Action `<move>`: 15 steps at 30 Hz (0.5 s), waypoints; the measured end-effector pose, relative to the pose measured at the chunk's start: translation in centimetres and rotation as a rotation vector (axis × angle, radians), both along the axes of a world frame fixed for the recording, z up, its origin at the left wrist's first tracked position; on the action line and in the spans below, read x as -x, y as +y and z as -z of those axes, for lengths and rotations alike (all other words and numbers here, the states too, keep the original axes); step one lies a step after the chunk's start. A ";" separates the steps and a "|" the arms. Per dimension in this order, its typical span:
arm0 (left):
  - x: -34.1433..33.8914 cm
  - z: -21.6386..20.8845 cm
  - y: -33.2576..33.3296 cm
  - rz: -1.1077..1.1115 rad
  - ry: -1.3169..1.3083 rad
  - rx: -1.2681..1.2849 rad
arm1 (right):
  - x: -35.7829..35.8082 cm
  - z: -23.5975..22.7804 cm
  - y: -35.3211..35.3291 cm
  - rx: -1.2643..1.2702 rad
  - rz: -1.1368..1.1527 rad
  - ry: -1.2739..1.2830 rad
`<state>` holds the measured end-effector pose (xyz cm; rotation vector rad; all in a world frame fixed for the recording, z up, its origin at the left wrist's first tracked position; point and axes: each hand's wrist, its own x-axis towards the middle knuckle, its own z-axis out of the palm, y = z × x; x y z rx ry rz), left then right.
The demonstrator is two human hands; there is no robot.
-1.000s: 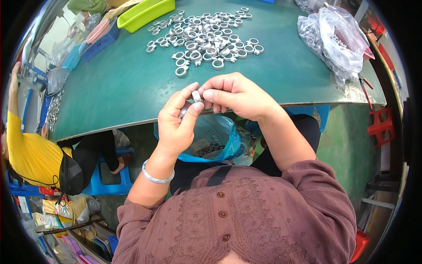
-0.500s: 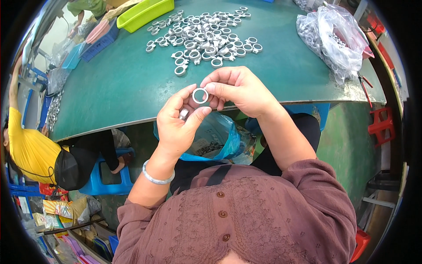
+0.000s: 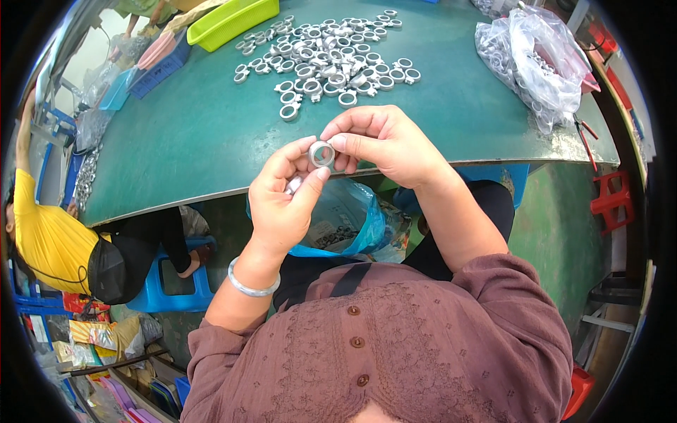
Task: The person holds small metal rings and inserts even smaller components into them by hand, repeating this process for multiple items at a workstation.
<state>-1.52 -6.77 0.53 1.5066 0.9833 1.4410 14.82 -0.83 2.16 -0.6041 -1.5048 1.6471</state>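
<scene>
Both hands hold up a grey metal ring [image 3: 314, 156] over the table's near edge, its opening facing me. My left hand [image 3: 278, 201] grips the ring between its thumb and fingers at the left and bottom. A second small metal piece [image 3: 293, 185] is tucked into that palm, mostly covered by the fingers. My right hand [image 3: 395, 148] pinches the ring's right side with thumb and fingertips. Farther back on the green table [image 3: 190, 134] lies a spread pile of similar metal rings [image 3: 331, 60], many with small lugs on the rim.
Below the table edge an open blue plastic bag [image 3: 367, 229] holds small metal parts. A clear bag of rings [image 3: 525, 70] and red-handled pliers [image 3: 587, 137] are at the right. A lime-green basket [image 3: 233, 25] stands back left. A person in yellow [image 3: 56, 243] sits at left.
The ring has tilted in my fingers, so more of its inner wall shows. My left thumb has shifted slightly up and left, covering more of the second piece.
</scene>
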 end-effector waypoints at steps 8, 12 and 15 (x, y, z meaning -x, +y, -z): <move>0.1 -0.1 -0.5 0.014 -0.020 0.074 | -0.4 0.0 0.2 -0.087 0.042 -0.066; 0.0 0.2 -0.4 0.056 -0.111 0.158 | -0.3 0.4 0.3 -0.051 0.031 -0.076; 0.0 0.2 -0.3 0.093 -0.191 0.225 | -0.3 0.4 0.4 -0.053 0.013 -0.082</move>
